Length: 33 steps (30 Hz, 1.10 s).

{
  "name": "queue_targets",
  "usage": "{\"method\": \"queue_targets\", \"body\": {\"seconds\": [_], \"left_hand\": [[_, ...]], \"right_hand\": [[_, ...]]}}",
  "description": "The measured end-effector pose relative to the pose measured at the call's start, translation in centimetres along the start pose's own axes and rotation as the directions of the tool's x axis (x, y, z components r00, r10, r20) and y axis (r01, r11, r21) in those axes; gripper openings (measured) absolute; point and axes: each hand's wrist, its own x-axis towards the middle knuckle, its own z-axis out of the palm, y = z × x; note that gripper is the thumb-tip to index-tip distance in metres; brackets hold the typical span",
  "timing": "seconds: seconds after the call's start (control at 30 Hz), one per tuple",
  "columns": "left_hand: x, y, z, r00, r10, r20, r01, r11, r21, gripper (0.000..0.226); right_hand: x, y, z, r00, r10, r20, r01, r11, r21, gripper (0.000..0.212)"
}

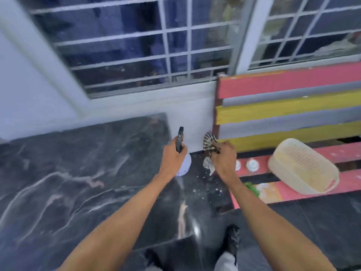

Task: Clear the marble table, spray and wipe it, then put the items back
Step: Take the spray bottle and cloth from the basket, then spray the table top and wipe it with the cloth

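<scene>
The left hand (172,159) grips the spray bottle (185,164) by its neck, fingers curled round the black trigger head, with the pale body hanging below the fist over the far right part of the dark marble tabletop (78,173). Just beside it, the right hand (224,155) clutches a bunched checked cloth (209,141), whose ends stick out above and below the fist. White crumbs (203,185) lie on the tabletop beneath both hands. An upturned cream basket (302,167) rests on the pink-and-yellow bench (293,112) to the right.

Glossy veined marble table (68,173); checked cloth (208,141).
</scene>
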Motion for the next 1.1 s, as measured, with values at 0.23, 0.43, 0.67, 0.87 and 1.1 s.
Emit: {"method": "queue_targets", "body": {"seconds": [0.23, 0.43, 0.67, 0.87, 1.1], "left_hand": [[-2.9, -8.8, -16.9, 0.987, -0.099, -0.124, 0.115, 0.985, 0.132, 0.013], [-5.5, -15.0, -23.5, 0.950, -0.185, -0.254, 0.205, 0.977, 0.057, 0.007], [-7.4, -17.0, -25.0, 0.925, -0.161, -0.343, 0.149, 0.987, -0.060, 0.015], [-6.8, -18.6, -23.8, 0.909, -0.117, -0.400, 0.082, 0.991, -0.102, 0.017], [-4.4, -17.7, -24.0, 0.891, -0.185, -0.413, 0.092, 0.968, -0.236, 0.027]], "right_hand": [[-6.4, -13.3, 9.9, 0.989, -0.100, 0.111, 0.099, 0.995, 0.013, 0.046], [-9.2, -17.4, 16.5, 0.970, -0.158, 0.184, 0.151, 0.987, 0.051, 0.045], [-10.1, -19.0, 20.7, 0.949, -0.207, 0.238, 0.199, 0.978, 0.058, 0.048], [-8.8, -19.2, 21.9, 0.943, -0.222, 0.249, 0.215, 0.975, 0.053, 0.047], [-7.4, -19.8, 23.1, 0.957, -0.173, 0.233, 0.180, 0.984, -0.007, 0.046]]}}
